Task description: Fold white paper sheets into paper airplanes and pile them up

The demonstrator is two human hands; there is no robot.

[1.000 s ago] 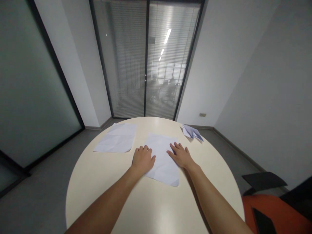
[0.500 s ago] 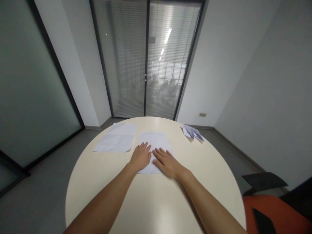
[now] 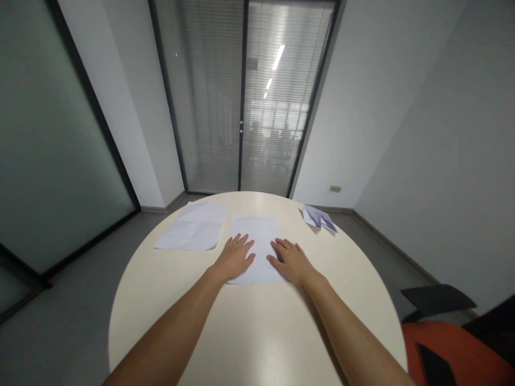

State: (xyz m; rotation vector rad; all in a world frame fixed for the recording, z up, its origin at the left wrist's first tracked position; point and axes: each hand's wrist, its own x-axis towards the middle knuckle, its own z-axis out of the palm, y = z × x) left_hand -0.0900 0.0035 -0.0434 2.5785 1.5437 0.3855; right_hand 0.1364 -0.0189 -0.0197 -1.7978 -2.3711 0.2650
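A white sheet of paper [image 3: 259,268] lies flat on the round cream table [image 3: 257,321] in front of me. On its left edge rests my left hand [image 3: 235,257], palm down with the fingers spread. My right hand [image 3: 293,261] is at the sheet's right edge, fingers stretched out and slightly bent, thumb pointing inward. Neither hand grips anything. Between the two thumbs a strip of the paper shows; the parts under the palms are hidden.
Creased white sheets [image 3: 195,228] lie at the table's far left. A folded paper [image 3: 319,219] stands partly raised near the far right edge. An orange chair [image 3: 454,348] with black armrests is at the right. Beyond the table is a glass partition [image 3: 213,107] with blinds.
My right hand has slid to the right across the sheet, away from my left hand, so more of the paper's middle shows. My left hand has stayed nearly in place, its thumb further out.
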